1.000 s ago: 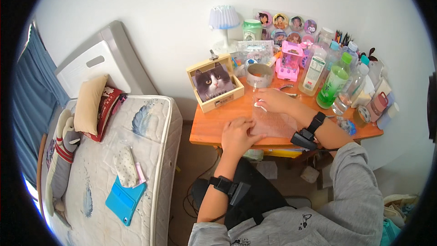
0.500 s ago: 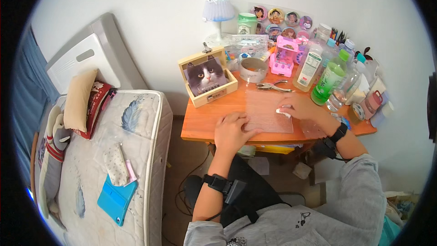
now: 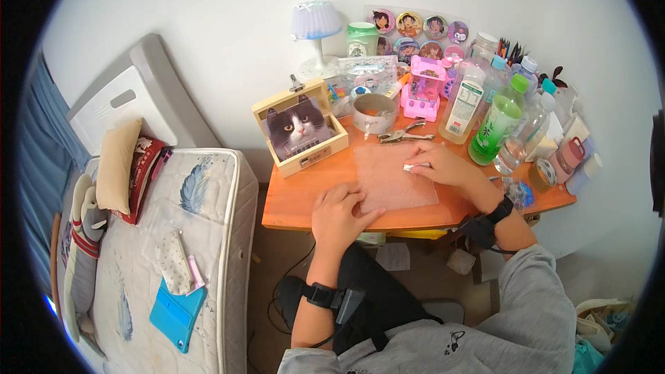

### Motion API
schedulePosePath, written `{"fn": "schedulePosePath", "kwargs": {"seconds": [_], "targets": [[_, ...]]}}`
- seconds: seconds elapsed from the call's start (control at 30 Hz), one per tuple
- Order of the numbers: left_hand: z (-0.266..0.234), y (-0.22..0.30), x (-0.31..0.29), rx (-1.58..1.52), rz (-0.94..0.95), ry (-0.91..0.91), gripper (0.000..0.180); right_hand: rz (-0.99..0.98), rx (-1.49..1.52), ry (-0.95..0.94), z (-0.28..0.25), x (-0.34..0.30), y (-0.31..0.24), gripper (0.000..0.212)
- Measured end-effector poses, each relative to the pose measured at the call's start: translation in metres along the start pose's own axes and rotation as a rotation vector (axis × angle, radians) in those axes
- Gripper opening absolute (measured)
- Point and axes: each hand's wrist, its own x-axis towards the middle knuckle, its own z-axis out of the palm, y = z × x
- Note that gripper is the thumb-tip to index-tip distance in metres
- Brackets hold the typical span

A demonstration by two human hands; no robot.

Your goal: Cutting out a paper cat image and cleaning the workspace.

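Observation:
A thin translucent sheet with a fine texture [image 3: 389, 190] lies flat on the orange wooden table near its front edge. My left hand [image 3: 339, 216] rests at the sheet's left side, fingers spread, the thumb stretched out over its lower left part. Over the sheet's upper right area is my right hand [image 3: 447, 166], its fingers pinched on a small white wad [image 3: 415, 166] that looks like tissue. Just beyond the sheet lie metal pliers [image 3: 407, 133]. The palm side of my right hand is hidden.
Left of the sheet stands a wooden box [image 3: 312, 156] with a cat picture. Behind are a tape roll [image 3: 374, 122], a pink toy machine [image 3: 424, 90] and a lamp [image 3: 316, 24]. Several bottles, including a green one [image 3: 495, 131], crowd the right. A mattress [image 3: 187, 235] lies left.
My right hand has moved left across the sheet with the white wad. My left hand stays at the sheet's left side. The whole view has shifted slightly.

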Motion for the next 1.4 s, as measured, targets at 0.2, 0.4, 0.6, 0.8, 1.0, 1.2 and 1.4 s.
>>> {"fn": "schedulePosePath", "kwargs": {"seconds": [0.2,0.4,0.6,0.8,1.0,1.2,1.4], "targets": [[0.001,0.002,0.002,-0.017,-0.02,-0.021,0.036,0.013,-0.284,0.195,0.014,0.01,-0.016,0.016],[-0.002,0.003,0.006,0.007,-0.039,-0.049,0.039,-0.204,0.313,-0.241,0.007,0.006,-0.031,0.015],[0.005,0.004,0.007,0.013,-0.032,-0.049,0.04,-0.007,0.2,0.244,0.009,0.009,-0.004,0.012],[0.004,0.005,0.007,0.006,-0.026,-0.046,0.041,0.056,0.044,0.232,0.006,0.006,0.007,0.018],[0.0,0.005,0.005,0.026,-0.03,-0.054,0.04,-0.157,0.287,-0.174,0.005,0.001,-0.016,0.014],[-0.001,0.004,0.005,0.046,-0.013,-0.083,0.038,-0.207,0.412,-0.052,0.008,0.007,-0.006,0.014],[0.0,0.004,0.005,0.048,-0.004,-0.063,0.036,0.08,0.028,0.096,-0.002,0.008,0.002,0.012]]}}
